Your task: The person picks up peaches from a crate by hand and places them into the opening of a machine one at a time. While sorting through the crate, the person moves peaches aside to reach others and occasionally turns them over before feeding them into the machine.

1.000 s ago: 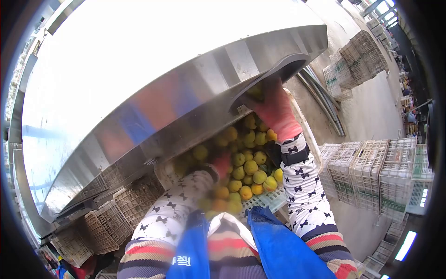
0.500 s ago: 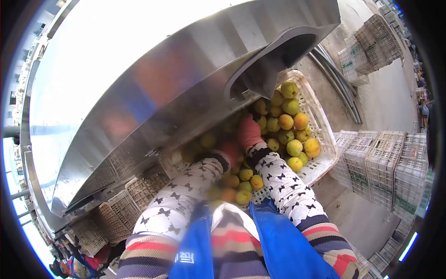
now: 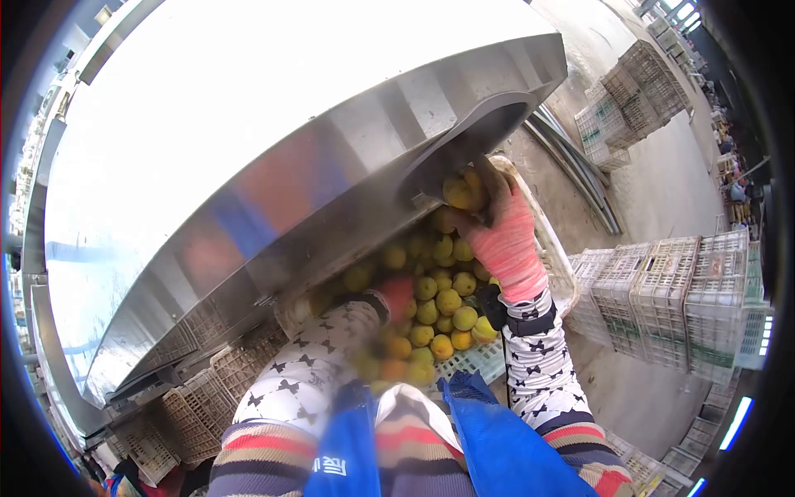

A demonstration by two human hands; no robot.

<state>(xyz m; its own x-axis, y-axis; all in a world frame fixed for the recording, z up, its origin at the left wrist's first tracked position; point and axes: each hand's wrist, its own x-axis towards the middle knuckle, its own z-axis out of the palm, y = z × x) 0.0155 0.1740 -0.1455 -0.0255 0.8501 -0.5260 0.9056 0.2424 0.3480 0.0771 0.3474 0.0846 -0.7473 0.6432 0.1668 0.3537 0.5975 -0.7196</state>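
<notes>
Yellow-green and orange round fruits (image 3: pixel 447 300) fill a white plastic crate (image 3: pixel 556 248) under the edge of a metal machine (image 3: pixel 331 178). My right hand (image 3: pixel 505 236), in a pink glove with bare fingertips, is closed round yellow fruit (image 3: pixel 464 189) at the crate's far right end, below a dark curved opening in the metal. Low over the fruits on the left, my left hand (image 3: pixel 396 298) shows only as a blurred patch of pink glove beyond the patterned sleeve. Its fingers are hidden.
Stacked plastic crates (image 3: pixel 654 290) stand to the right, with another stack (image 3: pixel 633 99) farther back. Long metal bars (image 3: pixel 571 161) lie on the floor beyond the crate. More crates (image 3: pixel 207 406) are at the lower left, beneath the machine.
My right hand has moved from the crate's middle to its far right end and now holds fruit. My left hand has shifted slightly left and down. The view has tilted a little.
</notes>
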